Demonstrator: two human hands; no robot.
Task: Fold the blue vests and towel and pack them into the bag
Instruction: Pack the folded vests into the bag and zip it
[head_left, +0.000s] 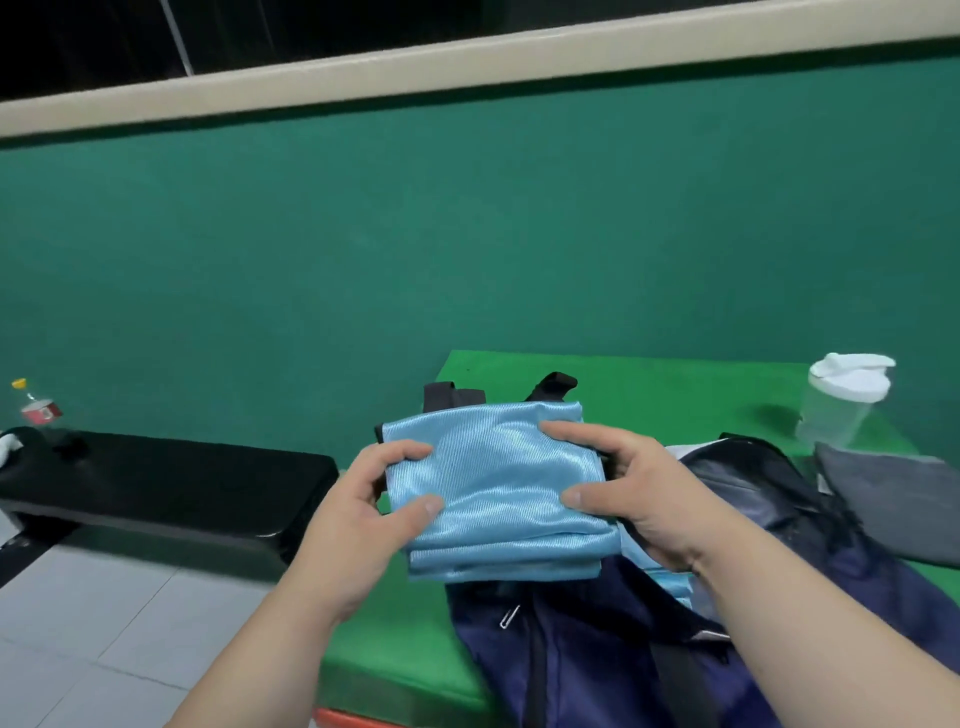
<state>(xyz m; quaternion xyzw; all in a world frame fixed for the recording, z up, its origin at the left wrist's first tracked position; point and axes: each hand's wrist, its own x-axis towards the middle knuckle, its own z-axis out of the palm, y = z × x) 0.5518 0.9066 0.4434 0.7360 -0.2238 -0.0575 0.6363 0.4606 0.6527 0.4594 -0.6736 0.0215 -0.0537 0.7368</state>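
1. Your left hand (379, 499) and right hand (618, 488) are both clamped on the folded blue vests (498, 483). Thumbs lie on top and fingers curl round the opposite side edges. The layered stack is held just above the bag (597, 639).
2. That dark navy bag lies on the green tabletop (649, 384), directly under the stack. Another pale blue fold (660, 577) shows below your right wrist, touching the bag. You cannot tell from here whether it sits inside or only on top.
3. Judging by this, folding the vests looks finished and packing is the step in hand. The stack is not yet inside.
4. Just right of the bag lies a grey cloth (893, 499), possibly the towel. It is outside the bag, so it likely remains to be packed.
5. Beyond the bag, to the right, a clear shaker bottle (841, 400) with a white lid stands on the tabletop.
6. Left of the bag, off the tabletop, a black padded seat (171, 478) stands on a pale tiled floor (104, 623). A yellow-capped bottle (36, 408) stands at its far left end.
7. Behind the bag rises a green wall (467, 234), topped by a beige ledge (467, 62).
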